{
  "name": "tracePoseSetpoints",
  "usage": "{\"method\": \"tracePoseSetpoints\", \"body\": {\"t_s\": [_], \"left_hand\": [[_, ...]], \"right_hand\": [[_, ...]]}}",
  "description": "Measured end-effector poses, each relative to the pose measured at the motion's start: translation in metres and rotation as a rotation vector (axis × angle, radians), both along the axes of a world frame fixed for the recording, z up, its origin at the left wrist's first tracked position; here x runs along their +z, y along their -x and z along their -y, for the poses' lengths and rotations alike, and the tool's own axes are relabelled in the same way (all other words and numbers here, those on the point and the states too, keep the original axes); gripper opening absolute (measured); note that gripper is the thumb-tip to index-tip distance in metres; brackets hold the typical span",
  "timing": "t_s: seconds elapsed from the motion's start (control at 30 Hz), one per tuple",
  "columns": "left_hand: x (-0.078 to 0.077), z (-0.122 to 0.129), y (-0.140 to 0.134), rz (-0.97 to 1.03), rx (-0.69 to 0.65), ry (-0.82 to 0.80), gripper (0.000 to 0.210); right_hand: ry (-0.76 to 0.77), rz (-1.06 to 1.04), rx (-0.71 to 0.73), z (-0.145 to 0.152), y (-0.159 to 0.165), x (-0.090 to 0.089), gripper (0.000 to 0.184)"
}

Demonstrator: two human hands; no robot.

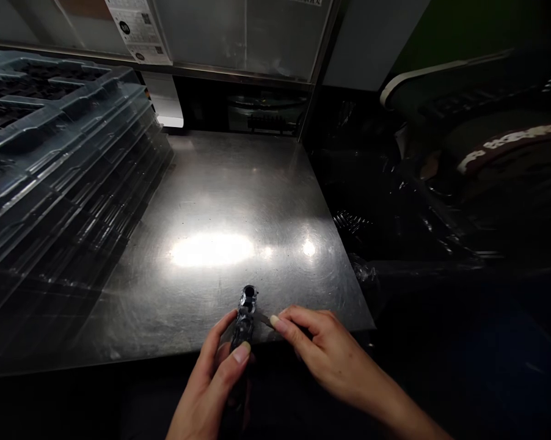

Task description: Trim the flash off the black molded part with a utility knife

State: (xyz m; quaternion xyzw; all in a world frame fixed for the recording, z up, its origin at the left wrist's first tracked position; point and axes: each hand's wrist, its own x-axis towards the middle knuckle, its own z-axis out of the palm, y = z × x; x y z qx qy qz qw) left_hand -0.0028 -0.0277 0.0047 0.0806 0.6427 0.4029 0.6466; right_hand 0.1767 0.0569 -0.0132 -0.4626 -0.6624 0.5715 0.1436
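Low in the middle of the head view, my left hand [218, 373] grips a black moulded plastic part [244, 321] between thumb and fingers. The part is long and narrow, with a round opening at its far end, and sits over the near edge of the metal table. My right hand [324, 348] pinches a small thin blade [263, 319] between thumb and forefinger. The blade's tip points left and meets the part's right side, or lies very near it. The rest of the blade tool is hidden inside my right hand.
Clear plastic trays [74, 140] are stacked high on the left, with dark pieces in the top one. A scratched, shiny metal table [239, 195] spreads ahead. Right of it lies black plastic sheeting [385, 201]. A printed sheet [140, 30] hangs on the panel behind.
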Motion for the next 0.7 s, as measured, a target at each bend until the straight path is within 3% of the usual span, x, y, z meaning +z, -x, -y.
{"method": "tracePoseSetpoints", "body": {"t_s": [0.7], "left_hand": [[-0.003, 0.001, 0.003, 0.006, -0.012, 0.014, 0.067]], "right_hand": [[-0.506, 0.306, 0.119, 0.013, 0.002, -0.012, 0.038]]}}
